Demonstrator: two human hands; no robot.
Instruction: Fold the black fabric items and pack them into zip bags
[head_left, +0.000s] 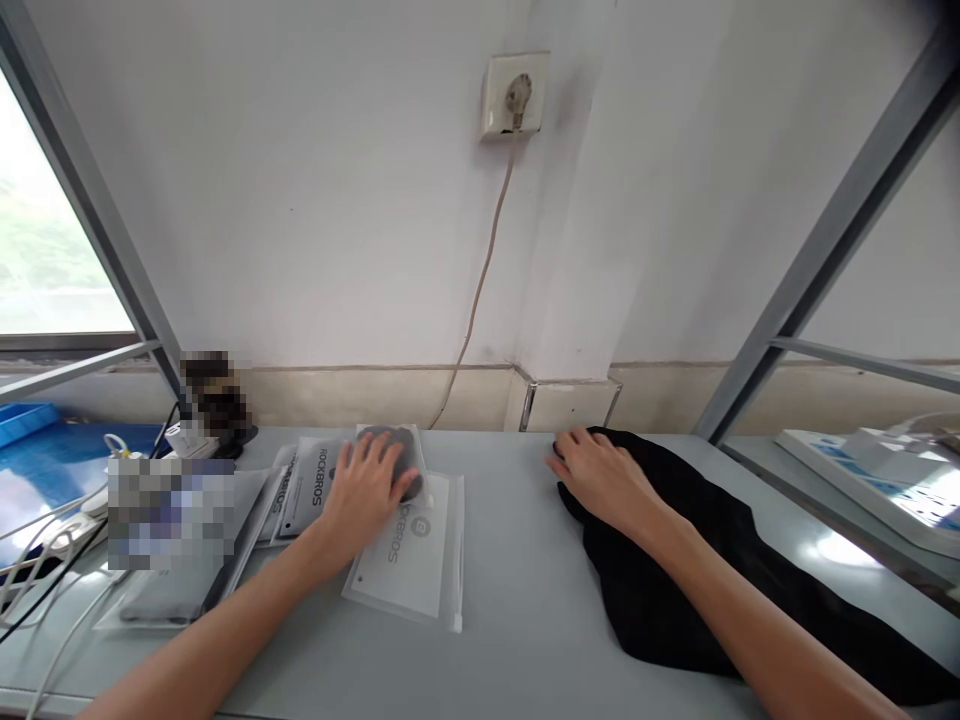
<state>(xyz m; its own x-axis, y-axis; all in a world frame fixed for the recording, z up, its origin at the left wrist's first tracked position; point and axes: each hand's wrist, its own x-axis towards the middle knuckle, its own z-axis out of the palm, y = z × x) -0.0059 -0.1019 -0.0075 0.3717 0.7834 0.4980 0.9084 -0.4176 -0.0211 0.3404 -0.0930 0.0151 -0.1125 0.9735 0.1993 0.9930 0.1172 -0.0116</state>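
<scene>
My left hand (367, 485) lies with fingers spread over a small clear packet (409, 445) holding something dark and round. Beneath it is a frosted zip bag (409, 565) printed ROCKBROS, with its slider at the lower right corner. More printed bags (304, 490) overlap just left of this hand. At the right, a long black cloth piece (667, 610) stretches from the back of the table toward the lower right. My right hand (604, 480) is at its far left end, fingers and thumb curled in around the cloth's edge; the fingertips partly hide the grip.
A filled clear bag (172, 590) lies at the left, partly blurred out, beside white cables (56, 570) and a blue tray (26, 420). Grey metal posts (817, 240) rise at both sides. A power strip (862, 480) is at the far right. A cord (484, 270) hangs from the wall socket.
</scene>
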